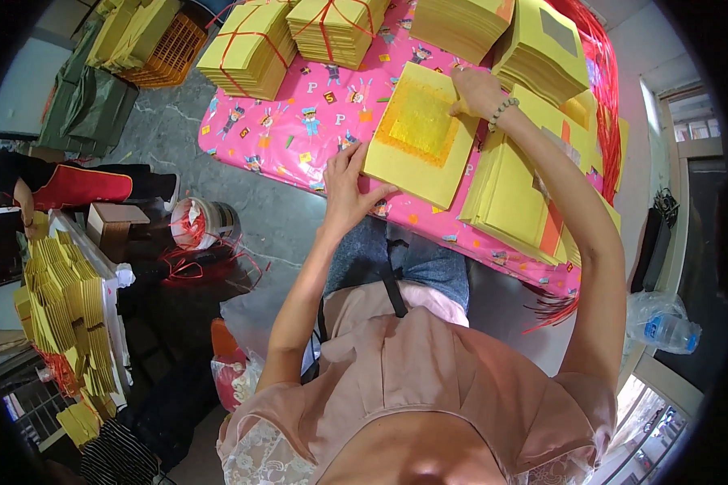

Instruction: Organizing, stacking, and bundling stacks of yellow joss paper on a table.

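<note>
A stack of yellow paper sheets (380, 166) lies in front of me on a pink table, its top sheet bearing an orange-edged square with a shiny gold middle (421, 125). My left hand (349, 190) touches the stack's near left corner, fingers stretched along the left edge and thumb apart by the near edge. At the far right corner my right hand (479, 93), a beaded bracelet on its wrist, closes on the stack, fingers at the far edge and thumb near the gold square. The fingertips of the right hand are partly hidden.
Red-tied yellow paper bundles (247, 48) stand at the table's far left. More stacks (539, 52) and loose yellow paper (501, 190) crowd its right side, with red strings (611, 121) beyond. Left on the floor are a bucket (206, 222) and a paper-laden stand (69, 299); another person's hand shows there.
</note>
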A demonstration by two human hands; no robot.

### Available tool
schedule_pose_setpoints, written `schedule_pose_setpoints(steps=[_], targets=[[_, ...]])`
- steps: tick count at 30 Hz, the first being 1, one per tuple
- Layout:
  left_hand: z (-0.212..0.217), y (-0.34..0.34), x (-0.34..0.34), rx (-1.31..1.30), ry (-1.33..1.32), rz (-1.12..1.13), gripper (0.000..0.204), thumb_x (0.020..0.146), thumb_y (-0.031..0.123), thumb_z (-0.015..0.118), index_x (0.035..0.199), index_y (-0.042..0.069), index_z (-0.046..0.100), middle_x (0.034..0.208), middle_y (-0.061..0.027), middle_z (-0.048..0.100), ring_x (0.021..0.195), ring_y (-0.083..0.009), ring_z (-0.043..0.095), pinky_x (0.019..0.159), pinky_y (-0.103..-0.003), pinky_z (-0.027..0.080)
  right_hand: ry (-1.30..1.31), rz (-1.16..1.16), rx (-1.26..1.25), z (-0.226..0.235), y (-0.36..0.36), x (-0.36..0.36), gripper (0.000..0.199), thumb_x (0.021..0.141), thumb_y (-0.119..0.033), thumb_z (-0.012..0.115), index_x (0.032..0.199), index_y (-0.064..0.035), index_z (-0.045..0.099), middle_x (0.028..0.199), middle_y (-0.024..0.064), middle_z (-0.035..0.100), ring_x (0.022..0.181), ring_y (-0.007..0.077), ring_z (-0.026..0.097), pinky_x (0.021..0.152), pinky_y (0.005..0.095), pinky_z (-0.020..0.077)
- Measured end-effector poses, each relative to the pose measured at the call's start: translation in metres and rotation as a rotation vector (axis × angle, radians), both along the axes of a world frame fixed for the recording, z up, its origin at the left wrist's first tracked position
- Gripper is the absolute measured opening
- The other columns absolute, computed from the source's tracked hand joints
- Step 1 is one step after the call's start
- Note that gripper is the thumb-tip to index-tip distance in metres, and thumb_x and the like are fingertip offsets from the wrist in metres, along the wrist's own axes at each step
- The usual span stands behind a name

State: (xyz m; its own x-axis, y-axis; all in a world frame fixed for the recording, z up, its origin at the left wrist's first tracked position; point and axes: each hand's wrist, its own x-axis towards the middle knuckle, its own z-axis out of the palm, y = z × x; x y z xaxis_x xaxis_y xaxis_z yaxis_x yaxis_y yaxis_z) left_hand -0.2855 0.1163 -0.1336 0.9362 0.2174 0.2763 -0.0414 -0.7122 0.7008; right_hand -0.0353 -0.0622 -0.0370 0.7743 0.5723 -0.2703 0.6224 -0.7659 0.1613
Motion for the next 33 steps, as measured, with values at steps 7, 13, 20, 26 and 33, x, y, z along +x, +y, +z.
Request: schedule_pose_setpoints(steps=[7,13,20,26,33], targets=[[0.0,-0.001,-0.002,0.022,-0.005,0.013,0.09,0.067,0.045,0.088,0.141,0.007,0.053,0.138,-0.0155,0.051,0.124,-0.0343,0.046,0.104,-0.047,0.036,-0.018,-0.03,0.08,0.004,0.0,0.002,0.043,0.082,-0.027,0.078,0.112,-0.0002,0.064,0.104,0.0182,0.072,0.1,0.035,0.07,0.079,0.0458,0.058],[-0.002,-0.001,-0.001,0.026,-0.017,0.014,0.091,0.066,0.045,0.089,0.14,0.007,0.053,0.137,-0.0152,0.052,0.124,-0.0339,0.047,0.104,-0.047,0.036,0.022,-0.08,0.22,0.012,-0.003,0.016,0.027,0.091,-0.02,0.064,0.11,-0.0012,0.064,0.101,0.0208,0.07,0.097,0.0384,0.068,0.08,0.0471,0.0549],[-0.003,0.001,0.0,0.029,-0.017,0.02,0.091,0.066,0.046,0.088,0.14,0.006,0.053,0.137,-0.0151,0.052,0.123,-0.034,0.047,0.104,-0.047,0.036,0.127,-0.078,0.476,0.007,-0.01,0.031,0.02,0.094,-0.02,0.055,0.107,-0.0052,0.059,0.097,0.0164,0.069,0.094,0.0347,0.066,0.08,0.0456,0.0492],[-0.005,0.002,-0.001,0.042,-0.032,0.008,0.092,0.067,0.046,0.087,0.141,0.004,0.052,0.138,-0.0151,0.051,0.123,-0.0341,0.046,0.104,-0.047,0.036,0.092,-0.034,0.732,0.013,-0.021,0.052,0.017,0.098,-0.019,0.056,0.105,-0.0031,0.055,0.084,0.011,0.062,0.078,0.0233,0.059,0.074,0.0367,0.0468],[0.0,-0.003,-0.004,0.026,-0.004,0.007,0.092,0.068,0.045,0.087,0.141,0.004,0.051,0.138,-0.0159,0.051,0.124,-0.0345,0.046,0.104,-0.047,0.036,0.171,-0.064,0.791,0.02,-0.034,0.05,0.017,0.098,-0.018,0.057,0.103,-0.0019,0.056,0.083,0.0043,0.058,0.077,0.0139,0.051,0.073,0.0318,0.0452]])
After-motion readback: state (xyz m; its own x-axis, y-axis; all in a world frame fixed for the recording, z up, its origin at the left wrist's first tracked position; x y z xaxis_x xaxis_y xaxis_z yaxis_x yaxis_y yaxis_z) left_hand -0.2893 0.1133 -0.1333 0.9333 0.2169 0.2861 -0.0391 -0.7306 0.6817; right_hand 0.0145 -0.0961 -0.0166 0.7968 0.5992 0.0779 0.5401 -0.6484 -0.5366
